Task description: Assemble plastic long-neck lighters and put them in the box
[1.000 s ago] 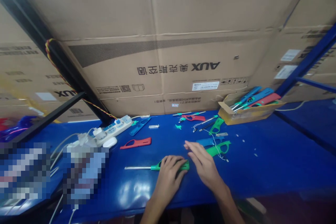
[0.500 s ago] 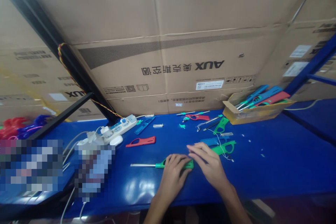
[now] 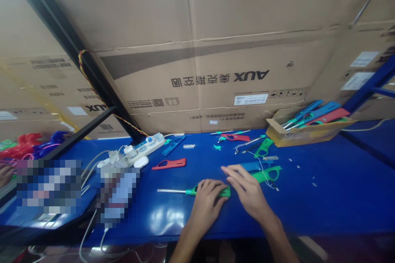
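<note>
My left hand (image 3: pixel 207 201) is closed over a green gas lighter (image 3: pixel 191 192) that lies on the blue table, its metal tube (image 3: pixel 171 190) pointing left. The lighter's handle end shows between thumb and fingers. Just right of it, my right hand (image 3: pixel 247 189) has its fingertips drawn together above the lighter's end; anything between them is too small to make out. Behind my right hand lie a green lighter shell half (image 3: pixel 268 174) and a blue shell half (image 3: pixel 253 166), with a thin white wire (image 3: pixel 262 168) across them. A red shell half (image 3: pixel 169 164) rests further left.
A cardboard box (image 3: pixel 314 135) of lighters stands at the back right. Loose lighter parts, including a red shell (image 3: pixel 236 137), lie along the back. At left are a power strip (image 3: pixel 151 146) with cables and a black post (image 3: pixel 101 98). Another person's hand (image 3: pixel 4 174) shows at the left edge.
The camera view has turned slightly left, so the things on the table sit further right. Another person's hand has appeared at the left edge. My hands keep nearly the same pose at the lighter.
</note>
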The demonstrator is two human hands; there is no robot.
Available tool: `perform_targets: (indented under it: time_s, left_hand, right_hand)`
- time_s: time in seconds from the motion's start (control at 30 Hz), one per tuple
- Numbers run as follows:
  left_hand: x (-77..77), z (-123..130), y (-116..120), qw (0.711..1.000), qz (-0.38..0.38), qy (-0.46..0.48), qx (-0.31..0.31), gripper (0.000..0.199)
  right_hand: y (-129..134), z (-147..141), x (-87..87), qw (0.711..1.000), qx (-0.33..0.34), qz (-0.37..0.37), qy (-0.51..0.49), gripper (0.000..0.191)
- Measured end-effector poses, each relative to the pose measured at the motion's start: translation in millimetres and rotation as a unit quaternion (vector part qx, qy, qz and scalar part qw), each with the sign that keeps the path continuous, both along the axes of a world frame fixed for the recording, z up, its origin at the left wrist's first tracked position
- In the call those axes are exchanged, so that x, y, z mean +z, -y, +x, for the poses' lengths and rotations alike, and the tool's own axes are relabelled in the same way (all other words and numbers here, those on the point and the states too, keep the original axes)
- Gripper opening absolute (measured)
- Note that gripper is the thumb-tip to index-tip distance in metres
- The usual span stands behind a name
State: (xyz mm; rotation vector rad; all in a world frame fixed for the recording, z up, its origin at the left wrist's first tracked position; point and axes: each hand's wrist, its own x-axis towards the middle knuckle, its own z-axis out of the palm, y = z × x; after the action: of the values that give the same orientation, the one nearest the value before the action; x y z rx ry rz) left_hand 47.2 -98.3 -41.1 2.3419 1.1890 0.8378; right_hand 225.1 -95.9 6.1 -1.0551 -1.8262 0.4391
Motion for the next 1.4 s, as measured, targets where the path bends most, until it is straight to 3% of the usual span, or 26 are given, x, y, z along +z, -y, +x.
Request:
perform_targets:
  time_s: [0.1, 0.27, 0.43, 0.6, 0.77, 0.93, 1.1, 1.3, 1.4]
  left_hand:
    - [0.8, 0.3, 0.5, 1.000, -0.002, -0.002, 0.001, 0.028]
    - [1.9, 0.3, 0.5, 1.000, -0.005, -0.010, 0.004, 0.029]
    - [2.1, 0.2, 0.6, 1.000, -0.015, -0.007, 0.005, 0.029]
    - [1.3, 0.2, 1.0, 1.000, -0.016, -0.010, 0.005, 0.030]
    - [3.1, 0.6, 0.5, 1.000, -0.025, -0.008, 0.003, 0.031]
    - [3.6, 0.6, 1.0, 1.000, -0.022, -0.015, 0.005, 0.031]
    - [4.7, 1.3, 2.3, 1.000, -0.020, -0.012, 0.007, 0.029]
    - [6.2, 1.4, 3.2, 1.000, -0.017, -0.005, 0.009, 0.030]
    - [6.3, 1.5, 3.3, 1.000, -0.012, -0.002, 0.010, 0.029]
  right_hand:
    - [1.1, 0.1, -1.3, 0.999, 0.036, -0.011, -0.005, 0.041]
    - [2.4, 0.0, -1.3, 0.999, -0.042, 0.023, -0.016, 0.018]
    - [4.6, 3.2, -3.5, 1.000, 0.028, -0.012, -0.003, 0.042]
    - [4.2, 4.1, -5.3, 0.999, -0.038, 0.037, -0.005, 0.021]
    - [5.1, 6.9, -3.2, 0.999, 0.024, -0.020, 0.016, 0.046]
    - [4.9, 5.3, -5.2, 0.999, -0.030, 0.010, 0.006, 0.021]
    - [3.7, 4.8, -4.3, 0.999, 0.021, -0.026, 0.009, 0.044]
    - [1.9, 5.6, -1.9, 0.998, -0.061, 0.027, 0.000, 0.018]
    - [2.3, 6.7, 0.0, 1.000, -0.029, 0.002, 0.011, 0.035]
